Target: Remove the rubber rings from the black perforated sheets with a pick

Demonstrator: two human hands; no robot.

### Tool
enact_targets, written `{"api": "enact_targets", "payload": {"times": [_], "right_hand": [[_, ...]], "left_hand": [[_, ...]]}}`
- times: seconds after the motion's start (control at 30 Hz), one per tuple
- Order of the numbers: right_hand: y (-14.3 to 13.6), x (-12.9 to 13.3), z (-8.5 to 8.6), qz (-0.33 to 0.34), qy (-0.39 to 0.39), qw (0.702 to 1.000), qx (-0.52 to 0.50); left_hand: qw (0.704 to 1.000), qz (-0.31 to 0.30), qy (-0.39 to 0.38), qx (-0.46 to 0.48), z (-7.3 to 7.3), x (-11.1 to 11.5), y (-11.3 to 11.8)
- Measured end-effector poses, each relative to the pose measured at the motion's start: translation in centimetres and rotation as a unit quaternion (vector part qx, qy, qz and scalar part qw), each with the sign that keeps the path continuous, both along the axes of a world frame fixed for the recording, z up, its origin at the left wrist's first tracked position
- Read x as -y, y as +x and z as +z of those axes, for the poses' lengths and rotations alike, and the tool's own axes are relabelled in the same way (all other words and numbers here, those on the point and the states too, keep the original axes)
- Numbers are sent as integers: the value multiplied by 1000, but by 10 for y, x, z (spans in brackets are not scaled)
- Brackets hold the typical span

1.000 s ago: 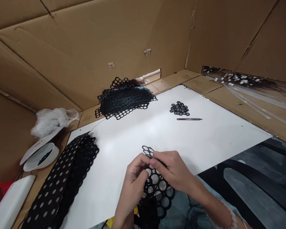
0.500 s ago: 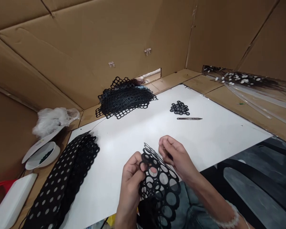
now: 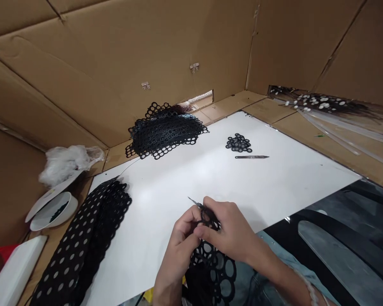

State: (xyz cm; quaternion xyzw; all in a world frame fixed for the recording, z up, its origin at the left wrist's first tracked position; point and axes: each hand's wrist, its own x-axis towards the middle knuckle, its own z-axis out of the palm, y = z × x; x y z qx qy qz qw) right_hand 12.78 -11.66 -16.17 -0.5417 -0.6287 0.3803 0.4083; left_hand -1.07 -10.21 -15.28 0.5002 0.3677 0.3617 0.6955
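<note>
both hands meet low over the near edge of a white board, working at a strip of black ring mesh that runs from between the fingers down over the person's lap. the left hand is curled nearly closed, its thumb and forefinger bent around the mesh from the left, which seems to steady it. the right hand closes over the same spot from the other side, thumb and forefinger drawn together on the mesh; its other fingertips are hidden, so their grip cannot be told. the thumbs come close together, probably so that a small section can be controlled while the rest hangs slack. a thin end of the mesh pokes out beyond the fingers, seen almost edge-on. farther up the board, a small heap of loose black rings lies just beside a slim pointed tool, both within an easy reach of the right hand and apart from the handwork. a thick stack of black mesh sits toward the cardboard wall, and a dotted black cloth lies along the left side, perhaps to leave the middle usable.
</note>
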Motion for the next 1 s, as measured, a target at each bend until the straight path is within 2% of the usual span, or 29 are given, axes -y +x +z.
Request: {"api": "enact_targets", "payload": {"times": [0.2, 0.27, 0.37, 0.47, 0.57, 0.63, 0.7, 0.8, 0.87, 1.0], "right_hand": [[8, 2, 6, -12, -2, 1000, 28], [9, 2, 7, 5, -13, 1000, -15], [11, 0, 5, 15, -37, 987, -158], [22, -7, 1, -102, -28, 938, -331], [44, -14, -1, -236, 30, 883, -404], [56, -15, -3, -274, 56, 860, -426], [57, -15, -5, -254, 35, 867, -427], [42, -13, -9, -160, -28, 902, -399], [29, -12, -9, -98, -42, 920, -377], [14, -9, -2, -11, -40, 957, -288]], "left_hand": [[999, 19, -8, -35, -6, -1, -5], [999, 3, -17, -28, -5, -2, -3], [998, -28, -53, 7, -4, -2, 3], [997, -28, -62, 37, -4, 0, 7], [994, 59, -73, 62, -4, 2, 0], [990, 108, -76, 48, -2, 3, -8], [993, 95, -68, 22, -1, 2, -16], [998, 32, -50, -1, 3, 2, -18], [998, 14, -53, 7, 5, 3, -14], [994, 37, -100, 37, 7, 6, -4]]}}
